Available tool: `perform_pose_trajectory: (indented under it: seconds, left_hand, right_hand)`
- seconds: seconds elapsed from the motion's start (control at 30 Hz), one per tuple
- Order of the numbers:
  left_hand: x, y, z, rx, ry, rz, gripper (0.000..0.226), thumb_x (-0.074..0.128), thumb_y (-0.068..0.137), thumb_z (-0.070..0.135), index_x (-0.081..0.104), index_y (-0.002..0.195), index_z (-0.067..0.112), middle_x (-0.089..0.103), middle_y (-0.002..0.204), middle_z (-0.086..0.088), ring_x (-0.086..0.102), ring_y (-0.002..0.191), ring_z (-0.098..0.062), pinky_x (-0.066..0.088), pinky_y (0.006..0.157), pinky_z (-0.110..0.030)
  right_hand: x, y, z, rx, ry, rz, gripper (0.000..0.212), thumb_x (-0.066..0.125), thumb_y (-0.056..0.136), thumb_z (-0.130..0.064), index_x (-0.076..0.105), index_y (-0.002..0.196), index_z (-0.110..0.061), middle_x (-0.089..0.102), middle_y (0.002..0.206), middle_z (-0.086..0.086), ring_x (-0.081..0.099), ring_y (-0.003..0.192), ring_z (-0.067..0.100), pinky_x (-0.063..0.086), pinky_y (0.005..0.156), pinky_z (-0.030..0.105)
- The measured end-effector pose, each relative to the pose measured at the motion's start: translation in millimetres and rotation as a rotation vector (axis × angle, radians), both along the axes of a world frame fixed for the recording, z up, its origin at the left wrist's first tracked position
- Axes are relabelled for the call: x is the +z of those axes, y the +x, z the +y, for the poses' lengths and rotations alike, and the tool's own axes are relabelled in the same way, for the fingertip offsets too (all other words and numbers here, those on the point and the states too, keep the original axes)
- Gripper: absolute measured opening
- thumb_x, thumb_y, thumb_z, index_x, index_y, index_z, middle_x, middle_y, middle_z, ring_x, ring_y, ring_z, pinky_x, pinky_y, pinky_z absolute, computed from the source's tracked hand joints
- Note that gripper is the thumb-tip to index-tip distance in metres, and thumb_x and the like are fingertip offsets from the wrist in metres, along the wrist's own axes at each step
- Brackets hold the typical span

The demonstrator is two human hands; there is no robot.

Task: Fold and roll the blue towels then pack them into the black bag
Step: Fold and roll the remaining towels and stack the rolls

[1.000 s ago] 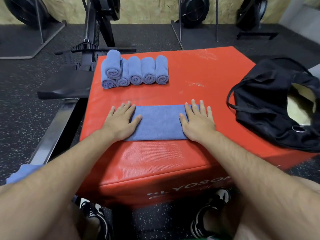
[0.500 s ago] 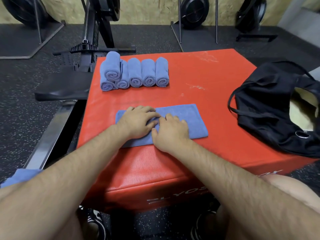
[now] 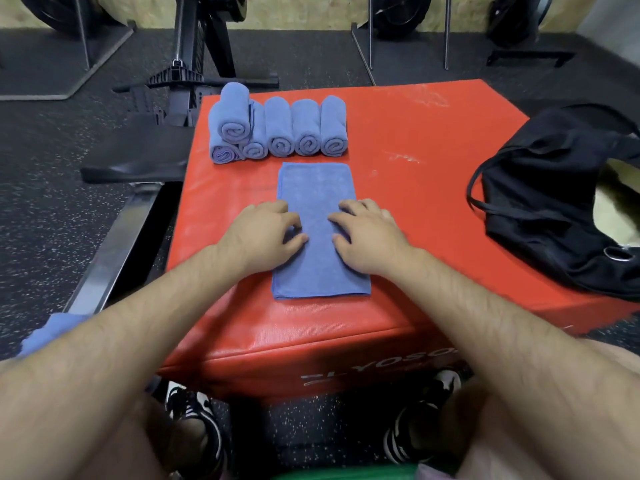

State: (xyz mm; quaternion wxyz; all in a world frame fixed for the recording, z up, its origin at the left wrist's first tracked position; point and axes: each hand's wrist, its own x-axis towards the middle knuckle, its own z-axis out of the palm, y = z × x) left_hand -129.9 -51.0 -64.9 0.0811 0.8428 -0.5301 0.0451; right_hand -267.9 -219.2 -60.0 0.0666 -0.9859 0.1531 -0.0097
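A folded blue towel [image 3: 318, 188] lies flat as a long strip on the red plyo box [image 3: 415, 133], pointing away from me. My left hand [image 3: 263, 233] rests on its left edge with bent fingers, thumb on the cloth. On the strip's right side my right hand [image 3: 367, 233] lies with its fingertips pressing the cloth. Several rolled blue towels [image 3: 280, 133] stand in a row at the box's far left, one stacked on top. The black bag [image 3: 554, 202] sits gaping at the box's right edge.
A black rowing machine seat and rail [image 3: 138, 161] run along the left of the box. Another blue cloth [image 3: 52, 330] shows by my left forearm. Gym equipment stands on the dark floor behind. My shoes [image 3: 194, 410] are under the box's front.
The folded towel was turned from lying crosswise to lying lengthwise away from me. Both hands came together on it and now sit on its two long sides.
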Motion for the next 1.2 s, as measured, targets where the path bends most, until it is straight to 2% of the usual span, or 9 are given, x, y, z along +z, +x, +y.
perform_pose_trajectory:
  seconds: [0.13,0.3,0.43,0.53,0.67,0.8,0.9,1.03,1.2]
  left_hand:
    - [1,-9,11,-0.088,-0.064,0.088,0.025,0.057,0.088,0.045,0.067,0.098,0.024,0.056,0.093,0.002,0.056,0.087,-0.025,0.048,0.076,-0.039]
    - [11,-29,23,-0.294,-0.066,0.314,0.017,0.069,0.09,0.03,0.059,0.082,0.018,0.048,0.081,0.006,0.048,0.074,-0.012,0.04,0.071,-0.028]
    - [5,-30,35,-0.352,0.047,0.412,0.027,0.076,0.084,0.037,0.056,0.079,0.019,0.051,0.082,0.005,0.05,0.075,-0.009,0.042,0.069,-0.024]
    - [2,-24,44,-0.371,0.091,0.418,0.033,0.08,0.079,0.044,0.058,0.09,0.021,0.053,0.091,0.007,0.05,0.082,-0.007,0.043,0.074,-0.021]
    - [4,-17,49,-0.382,0.09,0.431,0.029,0.081,0.08,0.037,0.062,0.096,0.022,0.055,0.095,0.011,0.05,0.086,0.001,0.041,0.077,-0.016]
    - [7,-17,47,-0.404,0.081,0.372,0.015,0.075,0.079,0.021,0.064,0.09,0.02,0.058,0.089,0.01,0.052,0.08,-0.004,0.043,0.075,-0.018]
    - [10,-20,46,-0.399,0.084,0.3,0.014,0.064,0.08,0.029,0.065,0.088,0.018,0.059,0.085,0.006,0.052,0.079,-0.008,0.044,0.076,-0.023]
    - [11,-22,49,-0.336,0.04,0.282,0.034,0.05,0.081,0.042,0.066,0.099,0.018,0.062,0.087,0.006,0.055,0.08,-0.008,0.046,0.077,-0.028]
    - [10,-25,52,-0.368,0.036,0.275,0.034,0.074,0.084,0.044,0.058,0.101,0.019,0.058,0.089,0.007,0.052,0.08,-0.009,0.043,0.074,-0.023]
  right_hand:
    - [6,-15,8,0.14,0.021,-0.079,0.029,0.055,0.091,-0.034,0.062,0.118,-0.027,0.052,0.123,-0.004,0.044,0.115,0.025,0.043,0.094,0.041]
    - [13,-35,12,0.338,0.159,-0.052,0.004,0.061,0.087,-0.03,0.062,0.089,-0.027,0.051,0.088,-0.008,0.054,0.087,0.017,0.049,0.079,0.041]
    - [11,-49,5,0.388,0.207,0.06,0.026,0.071,0.083,-0.049,0.062,0.095,-0.027,0.05,0.093,-0.01,0.048,0.087,0.009,0.045,0.081,0.03]
    - [12,-56,-1,0.409,0.26,0.1,0.039,0.079,0.078,-0.048,0.062,0.106,-0.025,0.05,0.103,-0.009,0.043,0.092,0.005,0.039,0.083,0.021]
    - [12,-57,-3,0.437,0.279,0.066,0.032,0.08,0.08,-0.037,0.065,0.106,-0.022,0.054,0.103,-0.007,0.044,0.089,0.004,0.037,0.081,0.019]
    - [15,-58,-2,0.444,0.216,0.029,0.02,0.07,0.081,-0.02,0.067,0.101,-0.019,0.06,0.1,-0.005,0.051,0.087,0.008,0.045,0.082,0.03]
    - [17,-62,-1,0.457,0.165,0.058,0.03,0.065,0.076,-0.018,0.063,0.106,-0.019,0.06,0.103,-0.005,0.054,0.096,0.016,0.046,0.085,0.032]
    - [17,-64,-3,0.422,0.177,0.05,0.03,0.062,0.081,-0.017,0.061,0.111,-0.021,0.062,0.104,-0.006,0.055,0.095,0.015,0.046,0.085,0.032]
    - [12,-62,-9,0.322,0.277,-0.022,0.026,0.059,0.09,-0.016,0.062,0.114,-0.024,0.067,0.104,-0.005,0.06,0.089,0.014,0.047,0.082,0.03]
